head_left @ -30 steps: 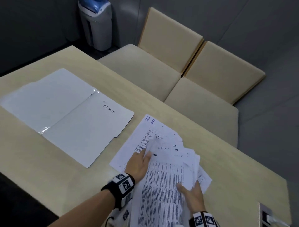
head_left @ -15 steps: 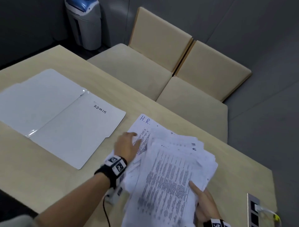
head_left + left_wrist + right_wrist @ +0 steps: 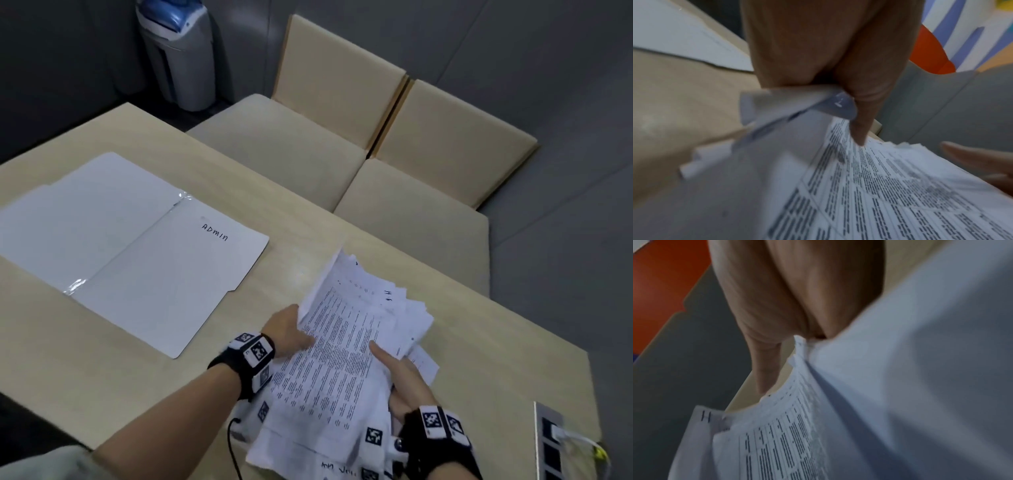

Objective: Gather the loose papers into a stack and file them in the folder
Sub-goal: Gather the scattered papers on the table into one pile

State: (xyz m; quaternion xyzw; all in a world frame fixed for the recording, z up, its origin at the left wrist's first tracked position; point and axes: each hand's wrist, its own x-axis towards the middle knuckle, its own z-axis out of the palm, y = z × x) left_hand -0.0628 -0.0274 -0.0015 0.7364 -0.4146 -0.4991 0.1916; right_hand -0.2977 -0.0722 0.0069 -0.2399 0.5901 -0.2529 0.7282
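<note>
Papers (image 3: pixel 346 356) — an uneven, fanned sheaf of printed sheets, gripped at both sides and raised off the table (image 3: pixel 85 377) at about 5 o'clock in the head view. The right edge is pinched by the right hand (image 3: pixel 402 383), thumb laid on the top sheet, remaining fingers hidden beneath. The left edge is clamped by the left hand (image 3: pixel 287 330), thumb on top; in the left wrist view the sheets are seen bunched between thumb and palm. Black wrist bands with square markers are worn on both arms. Folder (image 3: pixel 137 246) — white, laid open flat at 10 o'clock, marked "ADMIN", well apart from the sheaf. Two beige chairs (image 3: pixel 342 144) are set at 12 o'clock; a grey bin (image 3: pixel 178 58) at 11.
</note>
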